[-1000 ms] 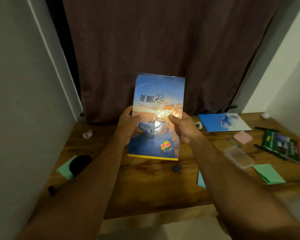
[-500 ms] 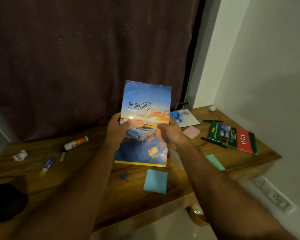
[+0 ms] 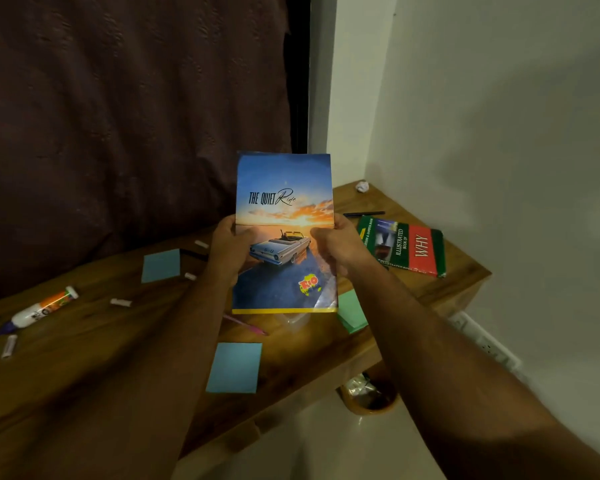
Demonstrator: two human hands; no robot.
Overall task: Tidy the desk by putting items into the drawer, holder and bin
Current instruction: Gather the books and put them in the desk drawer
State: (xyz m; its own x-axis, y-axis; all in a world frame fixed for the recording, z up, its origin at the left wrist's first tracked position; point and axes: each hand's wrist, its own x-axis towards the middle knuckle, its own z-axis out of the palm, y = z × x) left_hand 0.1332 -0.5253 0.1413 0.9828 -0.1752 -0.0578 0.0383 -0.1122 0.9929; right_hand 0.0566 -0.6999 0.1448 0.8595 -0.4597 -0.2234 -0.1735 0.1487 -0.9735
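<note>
I hold a blue notebook (image 3: 284, 216) with a sunset and a car on its cover upright above the wooden desk (image 3: 84, 368). My left hand (image 3: 231, 252) grips its left edge and my right hand (image 3: 336, 244) grips its right edge. A green and red book (image 3: 407, 247) lies flat at the desk's right end. A glue bottle (image 3: 44, 308) lies at the left. Blue sticky pads (image 3: 235, 367) (image 3: 160, 265), a green pad (image 3: 352, 311), a pink pen (image 3: 245, 324) and black pens (image 3: 362, 213) are scattered on the desk. A brown bin (image 3: 369, 396) stands on the floor under the desk's right front.
A dark curtain (image 3: 118, 116) hangs behind the desk and a white wall (image 3: 499, 133) closes the right side, with a socket strip (image 3: 482, 341) low on it. A crumpled paper ball (image 3: 361, 186) sits in the far right corner. Small white caps (image 3: 120, 302) lie near the glue.
My view has swung to the right, bringing the desk's right end, the wall and the bin into sight. The notebook stays upright in both hands.
</note>
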